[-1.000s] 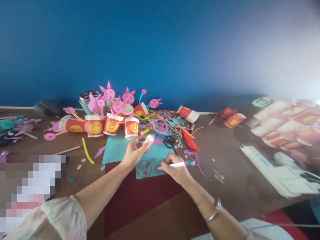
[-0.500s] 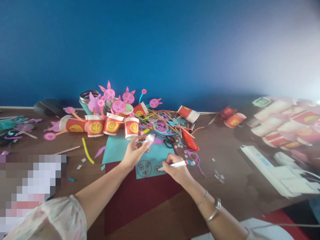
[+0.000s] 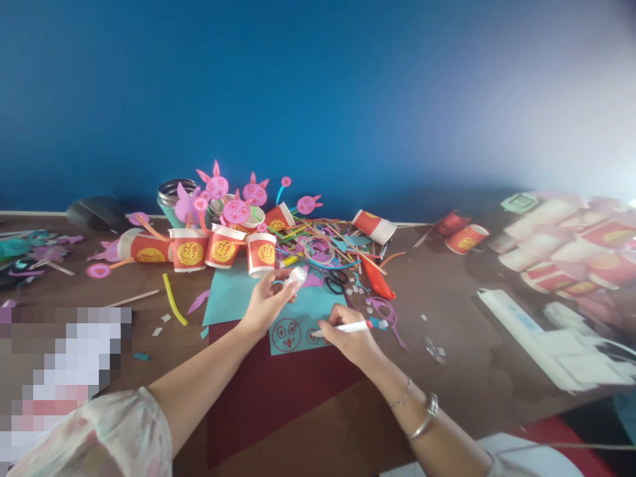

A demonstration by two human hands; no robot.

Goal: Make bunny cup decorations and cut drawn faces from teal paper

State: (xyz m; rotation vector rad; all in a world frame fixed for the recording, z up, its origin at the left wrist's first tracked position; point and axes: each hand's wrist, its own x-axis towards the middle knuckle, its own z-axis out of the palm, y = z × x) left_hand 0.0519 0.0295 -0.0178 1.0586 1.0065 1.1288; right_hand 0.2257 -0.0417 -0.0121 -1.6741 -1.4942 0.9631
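My right hand [image 3: 350,339] grips a white marker [image 3: 354,326] with a red end, its tip down at a small red circle drawn on a blue paper piece [image 3: 293,346]. To the left of that circle is a larger drawn face [image 3: 287,335] with heart-shaped eyes. My left hand [image 3: 265,306] is closed around a small, crumpled-looking white thing [image 3: 297,275], too blurred to name, above the paper's upper edge. Under the piece lie a blue sheet [image 3: 226,298] and a dark red sheet [image 3: 248,397].
Red paper cups [image 3: 189,250] with pink rabbit faces [image 3: 237,211] stand at the back. Black-handled scissors [image 3: 336,283], a red balloon [image 3: 378,278] and paper scraps lie beyond my hands. To the right are a white power strip [image 3: 527,338] and stacked cups [image 3: 571,245].
The marker tip and my right fingers have shifted very slightly left and up at the small circle. My left hand stays put with the white thing.
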